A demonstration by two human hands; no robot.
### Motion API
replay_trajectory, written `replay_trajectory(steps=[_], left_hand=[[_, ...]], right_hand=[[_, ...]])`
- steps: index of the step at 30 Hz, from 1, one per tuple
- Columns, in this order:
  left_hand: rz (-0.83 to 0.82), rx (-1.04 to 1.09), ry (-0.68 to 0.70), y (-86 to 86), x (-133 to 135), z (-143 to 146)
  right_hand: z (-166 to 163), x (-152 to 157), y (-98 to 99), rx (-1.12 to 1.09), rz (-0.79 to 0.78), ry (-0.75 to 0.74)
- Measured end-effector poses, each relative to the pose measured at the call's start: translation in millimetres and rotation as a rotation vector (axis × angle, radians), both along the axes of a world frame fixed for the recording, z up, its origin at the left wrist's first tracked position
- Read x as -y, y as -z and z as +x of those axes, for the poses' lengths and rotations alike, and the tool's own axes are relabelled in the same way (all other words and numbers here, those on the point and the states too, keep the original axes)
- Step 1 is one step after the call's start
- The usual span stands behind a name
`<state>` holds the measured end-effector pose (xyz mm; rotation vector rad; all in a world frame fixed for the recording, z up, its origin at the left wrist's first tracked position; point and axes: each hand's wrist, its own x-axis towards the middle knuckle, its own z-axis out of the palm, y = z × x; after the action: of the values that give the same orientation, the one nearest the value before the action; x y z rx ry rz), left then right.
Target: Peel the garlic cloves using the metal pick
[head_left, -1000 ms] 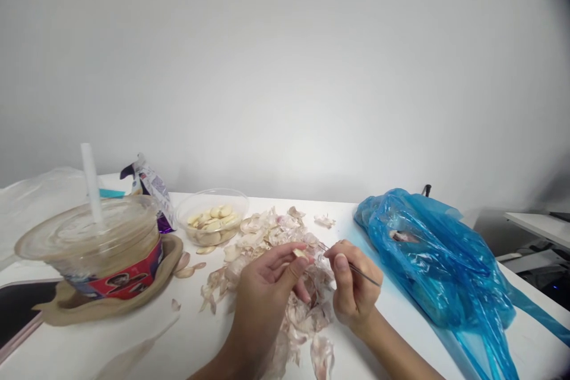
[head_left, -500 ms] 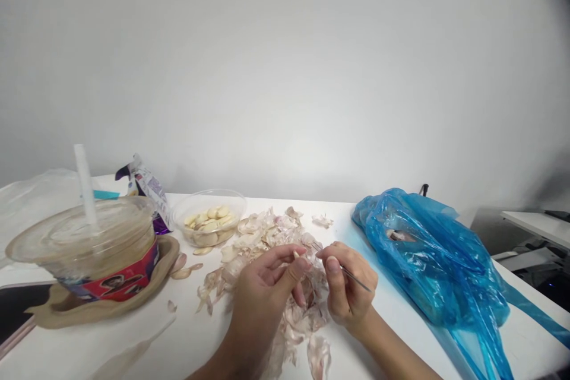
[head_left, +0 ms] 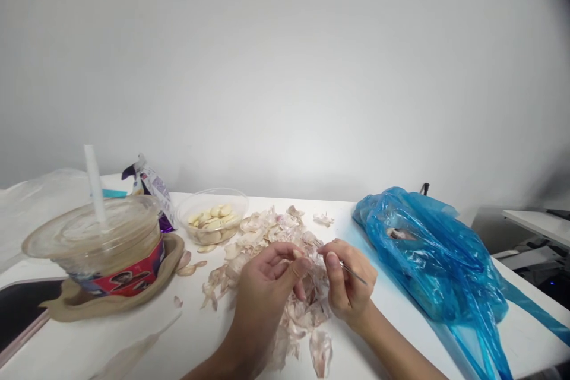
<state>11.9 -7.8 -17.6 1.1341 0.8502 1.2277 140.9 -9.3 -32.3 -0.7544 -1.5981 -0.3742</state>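
Observation:
Between thumb and fingers, my left hand (head_left: 271,279) pinches a garlic clove (head_left: 297,255), of which only a small pale part shows. Close by on the right, my right hand (head_left: 350,279) is closed around a thin metal tool (head_left: 355,274); its shaft sticks out below the fist and its kind is unclear. Both hands hover over a heap of papery garlic skins (head_left: 262,228). Behind them to the left, a clear plastic bowl (head_left: 212,214) holds several peeled cloves. A few unpeeled cloves (head_left: 186,269) lie on the white table near the bowl.
A lidded drink cup (head_left: 120,261) with a straw sits in a cardboard holder at left, by a dark phone-like device (head_left: 27,309). Behind it stands a purple snack wrapper (head_left: 154,193). A blue plastic bag (head_left: 427,255) occupies the right side, against a plain wall.
The view has shifted slightly, so the cup and bowl sit a little further right. Both hands keep their grips and have barely moved.

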Motion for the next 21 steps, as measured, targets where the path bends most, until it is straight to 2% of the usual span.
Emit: replay_trajectory(steps=[4,10,21], left_hand=[[0.031,-0.043,-0.038,1.1,-0.8,-2.6],[0.126,-0.099,-0.096,-0.6,-4.3,-2.5],[0.023,-0.056,-0.067,2.6,-6.9,-2.9]], right_hand=[[-0.2,0.3,2.3,-0.009,0.007,-0.015],[3.0,-1.7,4.8,-0.145,0.025,-0.035],[3.6,-1.6,7.2,-0.100,-0.041,-0.045]])
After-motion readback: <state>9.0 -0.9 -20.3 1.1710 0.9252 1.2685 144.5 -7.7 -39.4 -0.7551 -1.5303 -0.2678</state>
